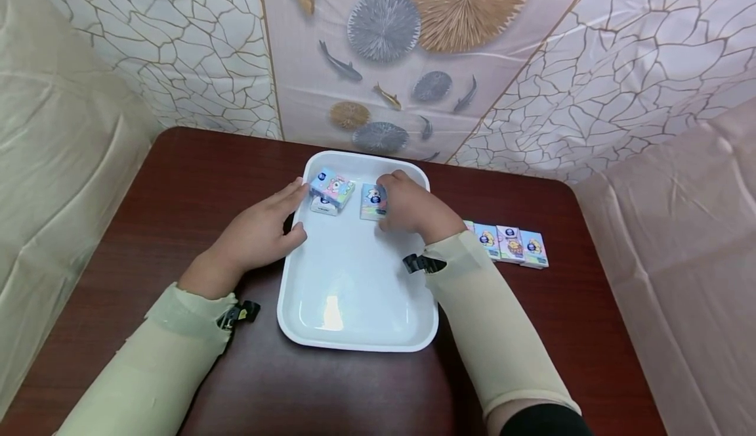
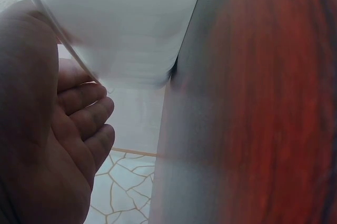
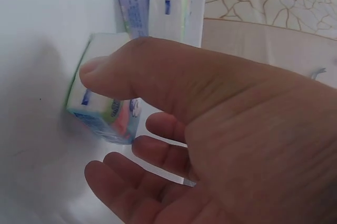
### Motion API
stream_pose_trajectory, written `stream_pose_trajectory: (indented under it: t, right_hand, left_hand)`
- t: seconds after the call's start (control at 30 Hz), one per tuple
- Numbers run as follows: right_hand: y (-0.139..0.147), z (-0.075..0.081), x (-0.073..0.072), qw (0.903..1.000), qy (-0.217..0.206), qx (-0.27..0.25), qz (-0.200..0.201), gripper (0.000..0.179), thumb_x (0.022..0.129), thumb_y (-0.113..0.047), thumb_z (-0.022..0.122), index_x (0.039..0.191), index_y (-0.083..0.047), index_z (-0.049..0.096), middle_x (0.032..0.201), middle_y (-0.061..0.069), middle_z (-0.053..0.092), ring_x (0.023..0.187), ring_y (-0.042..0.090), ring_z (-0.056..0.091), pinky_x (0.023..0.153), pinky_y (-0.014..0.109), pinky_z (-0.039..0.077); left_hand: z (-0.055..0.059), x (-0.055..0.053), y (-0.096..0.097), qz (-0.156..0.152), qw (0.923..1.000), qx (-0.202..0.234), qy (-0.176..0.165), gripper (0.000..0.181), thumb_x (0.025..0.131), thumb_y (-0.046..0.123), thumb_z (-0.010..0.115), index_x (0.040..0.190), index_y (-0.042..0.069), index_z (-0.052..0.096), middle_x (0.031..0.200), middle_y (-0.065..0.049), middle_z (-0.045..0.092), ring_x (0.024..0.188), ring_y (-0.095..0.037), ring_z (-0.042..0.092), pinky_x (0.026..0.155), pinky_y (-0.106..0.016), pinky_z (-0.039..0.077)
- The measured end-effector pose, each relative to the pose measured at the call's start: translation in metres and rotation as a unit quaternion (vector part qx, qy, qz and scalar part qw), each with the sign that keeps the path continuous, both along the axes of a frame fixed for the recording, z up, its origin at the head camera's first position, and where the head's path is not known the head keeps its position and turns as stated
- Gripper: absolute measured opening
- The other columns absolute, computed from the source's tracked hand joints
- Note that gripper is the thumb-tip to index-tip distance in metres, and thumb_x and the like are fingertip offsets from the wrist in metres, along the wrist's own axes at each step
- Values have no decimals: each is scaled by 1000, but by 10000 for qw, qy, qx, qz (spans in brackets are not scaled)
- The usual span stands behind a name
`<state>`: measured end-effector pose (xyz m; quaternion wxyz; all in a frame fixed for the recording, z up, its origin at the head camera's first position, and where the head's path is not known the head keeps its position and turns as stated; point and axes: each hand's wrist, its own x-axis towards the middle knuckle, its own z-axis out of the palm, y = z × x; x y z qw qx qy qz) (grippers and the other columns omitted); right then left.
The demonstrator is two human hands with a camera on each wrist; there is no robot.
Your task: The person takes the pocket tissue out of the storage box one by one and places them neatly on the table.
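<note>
A white rectangular tray (image 1: 357, 337) lies on the table. My left hand (image 1: 266, 229) rests at its left rim, fingers fairly straight; the left wrist view shows them along the tray's outer side. Inside the tray, my right hand (image 1: 410, 206) has its thumb against one end of a small pocket tissue pack (image 3: 89, 100), with its other fingers bent close around the pack. In the head view that hand hides the pack's right part. Just left of it, one colourful tissue pack (image 1: 333, 186) sits on top of another tissue pack (image 1: 323, 206).
Several more tissue packs (image 1: 510, 244) lie in a row on the dark wooden table (image 1: 230, 383), right of the tray and partly behind the right forearm. A patterned cloth (image 1: 378, 94) hangs behind the table's far edge. Pale fabric flanks both sides.
</note>
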<state>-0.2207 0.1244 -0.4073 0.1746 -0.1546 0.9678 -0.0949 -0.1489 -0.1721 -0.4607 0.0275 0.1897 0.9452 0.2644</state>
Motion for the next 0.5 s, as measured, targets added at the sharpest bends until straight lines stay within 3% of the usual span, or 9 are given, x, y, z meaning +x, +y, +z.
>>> stream_pose_trajectory:
  t: [0.5]
  right_hand:
    - [-4,-10,-17,9996,-83,285,39,89,83,-29,88,158,-10,44,158,11,40,126,24,49,114,41,47]
  left_hand:
    - [0,0,0,-3,10000,22,-37,77,102,38,56,169,22,22,177,2,17,159,-25,33,118,-54,45]
